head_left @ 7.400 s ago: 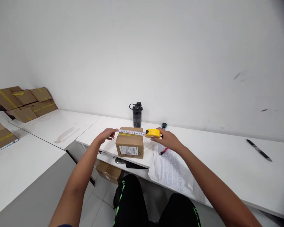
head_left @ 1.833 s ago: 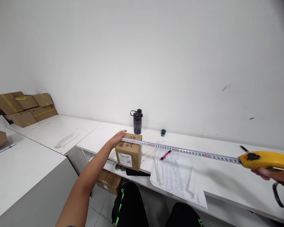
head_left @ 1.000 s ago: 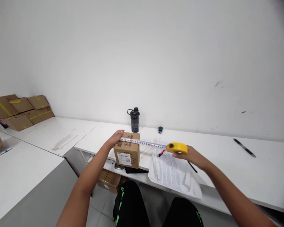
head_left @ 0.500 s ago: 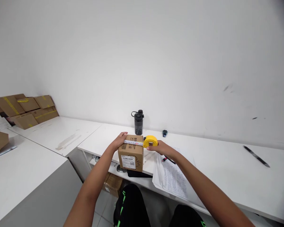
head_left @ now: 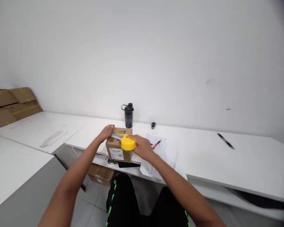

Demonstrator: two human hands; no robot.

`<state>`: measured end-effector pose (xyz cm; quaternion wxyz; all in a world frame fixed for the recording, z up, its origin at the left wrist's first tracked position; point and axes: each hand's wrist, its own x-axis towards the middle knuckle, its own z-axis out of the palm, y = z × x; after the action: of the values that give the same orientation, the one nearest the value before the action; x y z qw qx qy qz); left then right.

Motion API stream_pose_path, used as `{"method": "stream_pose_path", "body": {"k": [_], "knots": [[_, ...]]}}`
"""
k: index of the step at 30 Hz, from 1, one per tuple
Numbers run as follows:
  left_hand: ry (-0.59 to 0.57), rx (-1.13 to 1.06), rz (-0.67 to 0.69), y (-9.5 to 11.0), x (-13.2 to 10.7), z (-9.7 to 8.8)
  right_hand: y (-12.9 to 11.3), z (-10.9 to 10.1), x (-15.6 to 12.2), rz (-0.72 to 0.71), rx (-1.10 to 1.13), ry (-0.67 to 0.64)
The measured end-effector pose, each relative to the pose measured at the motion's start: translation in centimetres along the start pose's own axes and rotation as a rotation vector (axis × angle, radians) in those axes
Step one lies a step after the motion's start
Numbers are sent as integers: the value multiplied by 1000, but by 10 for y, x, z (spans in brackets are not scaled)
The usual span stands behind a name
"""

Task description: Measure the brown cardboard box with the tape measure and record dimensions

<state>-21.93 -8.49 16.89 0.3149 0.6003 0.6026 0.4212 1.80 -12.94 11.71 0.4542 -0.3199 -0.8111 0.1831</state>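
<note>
"Where is the box (head_left: 115, 145)?"

"It's on the white desk (head_left: 203, 154), right by the front edge. I can't tell if it pokes out a bit. Maybe it's there so both arms can reach it with no stretching."

"What about the left hand (head_left: 107, 132)?"

"It's on the top left edge of the box, with its fingers by the end of the strip (head_left: 115, 136). I can't tell if they pinch the strip or just press on the box. I guess it's there so nothing slides."

"And the right hand (head_left: 143, 146)?"

"It grips the yellow tape (head_left: 127, 143), at the right part of the box. I think it holds the tape near so the strip runs short over the top. The strip is too blurry to read."

"Why is the bottle (head_left: 128, 116) back there?"

"It stands up behind the box, near the wall (head_left: 191, 69). Maybe that's to leave room for 2 busy hands. The papers (head_left: 149, 169) and red pen (head_left: 156, 145) are to the right, maybe to be easy to grab."

"How does the box look?"

"Brown, with a flat, closed top and dark print on it. The front has 1 white label (head_left: 116, 154). It looks stiff, but the tape hides some of it."
</note>
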Motion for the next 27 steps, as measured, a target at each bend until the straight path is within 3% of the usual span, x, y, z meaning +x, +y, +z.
{"method": "stream_pose_path", "body": {"k": [3,5,8,10,12,14,15,17,19,21,22,25,27], "knots": [[68,7,67,29,-33,-17,-25,22,-10,-100,-79,32],[207,-167,214,41,-69,-27,-37,31,-23,-164,-94,20],[168,-361,316,31,-140,-23,-51,39,-62,-152,9,57],[78,-410,170,4,-184,0,-58,45,-93,-146,150,163],[-193,-463,-76,-31,-216,33,-59,54,-121,-124,233,226],[-346,-511,-259,-62,-232,67,-57,63,-139,-69,196,173],[-357,-538,-320,-73,-235,82,-55,65,-144,-28,154,126],[-264,-589,-365,-85,-231,104,-46,60,-149,27,50,-5],[-127,-597,-315,-85,-218,116,-30,39,-148,-36,-64,-155],[-51,-544,-176,-76,-200,123,-5,3,-140,-165,-183,-249],[-52,-491,-85,-70,-189,126,12,-19,-134,-191,-237,-226],[-98,-229,228,-49,-154,143,75,-77,-98,23,-487,-60],[-92,-40,468,-36,-125,162,121,-98,-66,180,-698,-224]]}}
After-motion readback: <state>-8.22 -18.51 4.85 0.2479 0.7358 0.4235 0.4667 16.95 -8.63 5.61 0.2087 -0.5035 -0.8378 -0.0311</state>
